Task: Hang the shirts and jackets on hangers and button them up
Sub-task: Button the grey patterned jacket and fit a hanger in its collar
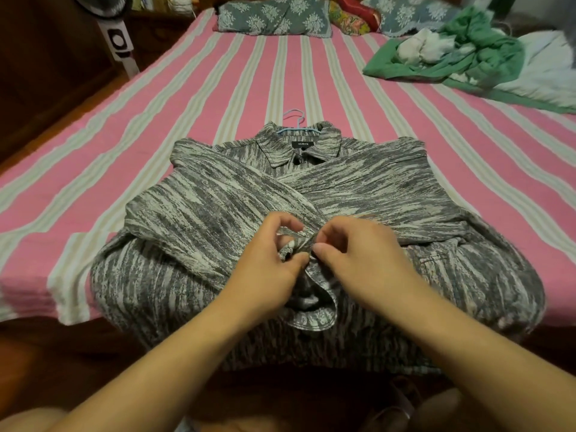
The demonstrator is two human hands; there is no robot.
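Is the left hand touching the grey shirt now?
Touching. The head view shows the left hand pinching the front edge of the grey shirt, its thumb and fingers curled round the fabric.

Two bare forearms reaching up from the lower corners of the frame, converging just below centre. Left hand (268, 254) with fingers curled, thumb and fingertips pinching a fold of grey fabric (296, 244). Right hand (358, 254) close beside it, knuckles up, thumb and forefinger pinching the same fold. Fingertips of both hands nearly touching.
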